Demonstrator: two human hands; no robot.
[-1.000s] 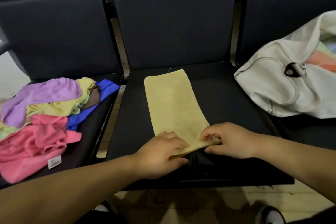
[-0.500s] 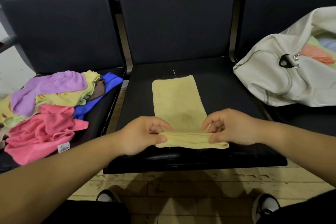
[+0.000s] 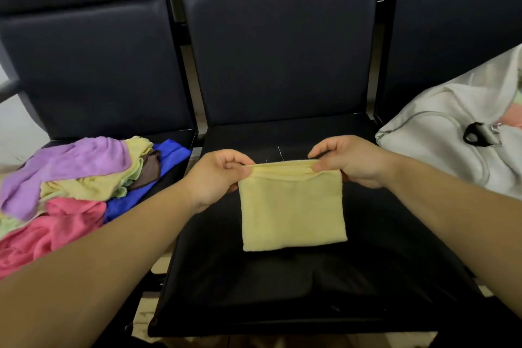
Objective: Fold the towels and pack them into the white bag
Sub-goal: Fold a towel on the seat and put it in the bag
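Left hand (image 3: pixel 217 175) pinched far left corner of folded yellow towel (image 3: pixel 292 210); right hand (image 3: pixel 348 161) pinched far right corner. Towel lay on middle seat (image 3: pixel 282 285). White bag (image 3: pixel 440 144) at right.

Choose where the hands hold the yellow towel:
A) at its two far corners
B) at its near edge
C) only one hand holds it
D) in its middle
A: the left hand and the right hand each pinch a far corner of the towel.
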